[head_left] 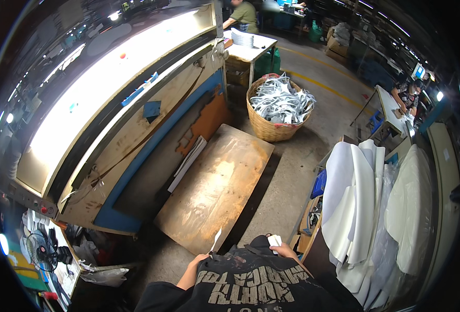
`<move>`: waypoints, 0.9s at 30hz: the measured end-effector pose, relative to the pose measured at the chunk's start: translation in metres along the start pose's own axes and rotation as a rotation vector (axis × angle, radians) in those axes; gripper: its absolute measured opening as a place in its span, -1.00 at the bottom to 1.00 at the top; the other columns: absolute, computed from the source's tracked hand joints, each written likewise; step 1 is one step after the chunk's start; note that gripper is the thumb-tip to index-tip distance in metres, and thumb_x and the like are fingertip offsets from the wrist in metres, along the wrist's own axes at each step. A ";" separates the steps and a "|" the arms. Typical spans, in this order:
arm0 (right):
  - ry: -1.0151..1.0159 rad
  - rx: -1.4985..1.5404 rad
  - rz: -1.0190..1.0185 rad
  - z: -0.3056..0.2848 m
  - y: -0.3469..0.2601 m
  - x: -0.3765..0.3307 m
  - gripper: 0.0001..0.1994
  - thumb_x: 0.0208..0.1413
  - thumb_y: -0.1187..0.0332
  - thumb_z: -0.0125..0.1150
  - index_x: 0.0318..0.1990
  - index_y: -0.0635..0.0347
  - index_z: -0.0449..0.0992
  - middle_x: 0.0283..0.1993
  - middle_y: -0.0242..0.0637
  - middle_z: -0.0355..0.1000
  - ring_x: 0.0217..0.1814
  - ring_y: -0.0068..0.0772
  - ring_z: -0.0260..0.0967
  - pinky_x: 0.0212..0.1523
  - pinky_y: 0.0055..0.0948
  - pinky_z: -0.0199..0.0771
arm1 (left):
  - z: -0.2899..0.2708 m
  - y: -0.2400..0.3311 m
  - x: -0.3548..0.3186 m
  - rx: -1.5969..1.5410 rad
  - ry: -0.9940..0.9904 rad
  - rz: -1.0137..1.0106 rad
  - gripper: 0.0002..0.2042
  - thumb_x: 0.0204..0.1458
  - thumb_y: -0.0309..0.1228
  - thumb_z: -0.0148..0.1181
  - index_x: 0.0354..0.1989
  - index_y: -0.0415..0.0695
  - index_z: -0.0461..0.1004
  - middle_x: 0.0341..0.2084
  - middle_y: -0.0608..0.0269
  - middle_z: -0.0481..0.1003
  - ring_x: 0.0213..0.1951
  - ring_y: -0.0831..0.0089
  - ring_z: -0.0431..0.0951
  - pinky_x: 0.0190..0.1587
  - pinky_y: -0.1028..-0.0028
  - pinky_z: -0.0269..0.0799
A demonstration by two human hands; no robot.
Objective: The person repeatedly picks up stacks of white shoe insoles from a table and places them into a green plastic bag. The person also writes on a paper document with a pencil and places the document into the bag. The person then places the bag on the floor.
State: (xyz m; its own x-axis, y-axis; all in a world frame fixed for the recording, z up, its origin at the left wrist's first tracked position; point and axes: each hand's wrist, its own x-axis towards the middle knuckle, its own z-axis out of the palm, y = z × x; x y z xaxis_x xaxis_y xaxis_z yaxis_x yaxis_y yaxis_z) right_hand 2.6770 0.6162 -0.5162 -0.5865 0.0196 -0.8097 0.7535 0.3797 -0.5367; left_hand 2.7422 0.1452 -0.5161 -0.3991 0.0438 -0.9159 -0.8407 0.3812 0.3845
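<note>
At the lower middle, my right hand (pixel 287 251) is closed round a small white folded piece (pixel 275 241), whose material I cannot make out. My left hand (pixel 201 259) is at the front of my dark shirt, its fingers pinched at the lower end of a thin white strip (pixel 217 240). That strip points up over the near end of a worn wooden board (pixel 214 182). Part of the left fingers is hidden against the shirt.
A long lit machine table (pixel 89 88) runs along the left. Beyond the board stands a wicker basket (pixel 274 127) heaped with grey-white cut pieces. White sheets (pixel 352 192) hang at the right. A fan (pixel 43 249) stands lower left; people work at far tables.
</note>
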 end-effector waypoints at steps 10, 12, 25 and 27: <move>0.032 0.065 0.101 0.004 -0.008 -0.024 -0.40 0.02 0.09 0.50 0.17 0.26 0.56 -0.04 -0.19 0.63 -0.05 -0.30 0.56 -0.02 -0.29 0.52 | -0.001 0.005 0.003 -0.001 -0.031 -0.004 -0.30 0.27 0.19 0.04 0.17 -0.30 0.53 0.05 0.02 0.61 0.01 0.22 0.61 0.09 0.22 0.51; 0.025 0.059 0.089 0.004 -0.012 -0.028 -0.40 0.02 0.10 0.51 0.16 0.26 0.57 -0.04 -0.19 0.63 -0.05 -0.30 0.56 -0.01 -0.30 0.52 | -0.002 0.006 0.004 -0.004 -0.037 -0.003 -0.31 0.28 0.19 0.04 0.18 -0.30 0.53 0.05 0.03 0.61 0.01 0.22 0.61 0.09 0.22 0.51; 0.072 -0.065 0.111 0.001 -0.030 -0.036 -0.41 0.01 0.12 0.52 0.13 0.31 0.58 -0.05 -0.14 0.64 -0.03 -0.27 0.58 -0.01 -0.28 0.54 | -0.009 0.010 -0.004 -0.060 -0.076 -0.017 -0.34 0.31 0.14 0.01 0.23 -0.26 0.49 0.08 0.06 0.60 0.02 0.24 0.61 0.10 0.24 0.51; 0.050 -0.037 0.079 0.001 -0.030 -0.034 -0.40 0.00 0.12 0.52 0.14 0.31 0.58 -0.03 -0.13 0.64 -0.01 -0.26 0.58 0.01 -0.27 0.54 | -0.009 0.007 -0.004 -0.080 -0.051 0.005 -0.27 0.28 0.18 0.08 0.20 -0.38 0.51 0.11 0.03 0.57 0.05 0.22 0.59 0.12 0.24 0.51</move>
State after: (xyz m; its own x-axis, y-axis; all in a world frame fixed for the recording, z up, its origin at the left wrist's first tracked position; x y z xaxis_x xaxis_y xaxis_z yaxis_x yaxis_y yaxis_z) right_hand 2.6751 0.6033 -0.4730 -0.5406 0.0965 -0.8357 0.7870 0.4089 -0.4619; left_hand 2.7343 0.1393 -0.5089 -0.3856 0.0934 -0.9179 -0.8662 0.3059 0.3950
